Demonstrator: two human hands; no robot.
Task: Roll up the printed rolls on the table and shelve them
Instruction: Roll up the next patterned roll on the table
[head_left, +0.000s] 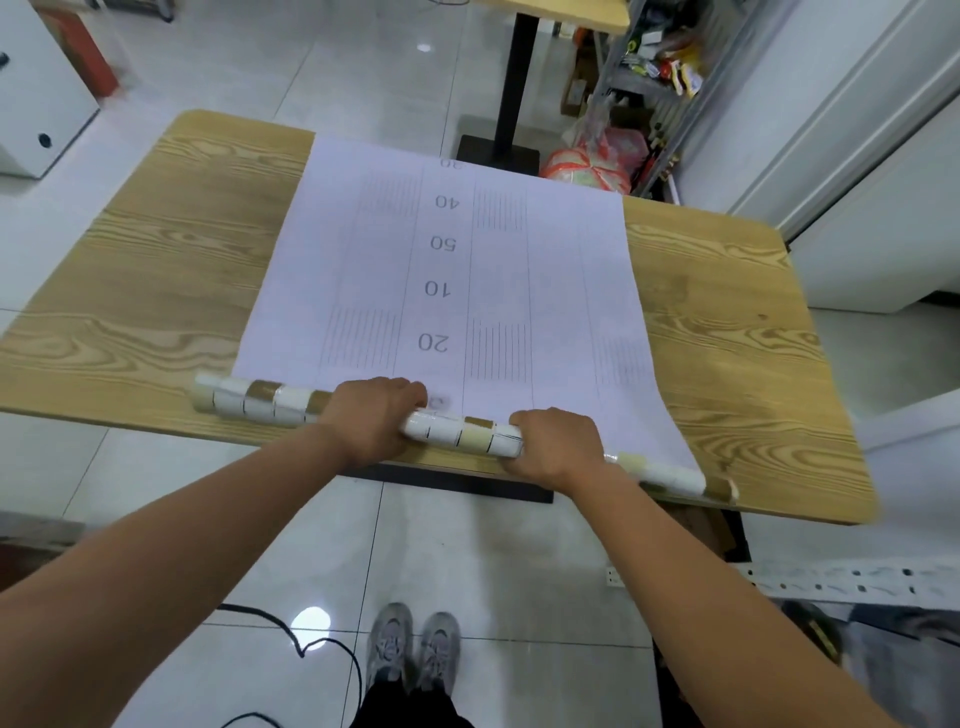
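Rolling stage, early in the job.

Item: one printed roll (457, 431), a long tube banded white and tan. It lies across the near edge of the counter (171, 270), and its ends stick out past both hands.

Left hand (371, 415): the grip is closed over the top of the tube, left of centre, with the fingers curled onto the far side.

Right hand (556, 444): the same hold, right of centre, with a short stretch of tube showing between the two hands.

Unwound sheet (498, 270): joined to the tube and spread flat along the counter to its far edge. It carries ruled blocks and the numbers 40, 50, 10 and 20, which read upside down from the near side. Whether more hangs over the far edge I cannot tell.

Done, by my reckoning: little beyond seating the tube at the near end and taking hold. The tube looks slim, and nearly the whole length of the counter is covered in paper.

Left to do: wind in the full sheet, keeping its edges square, then carry the roll off for shelving.

Shelf: a cluttered metal rack (631, 88) stands beyond the far right corner. Whether that is where the roll goes I cannot say.

Other rolls: none in sight on the counter.
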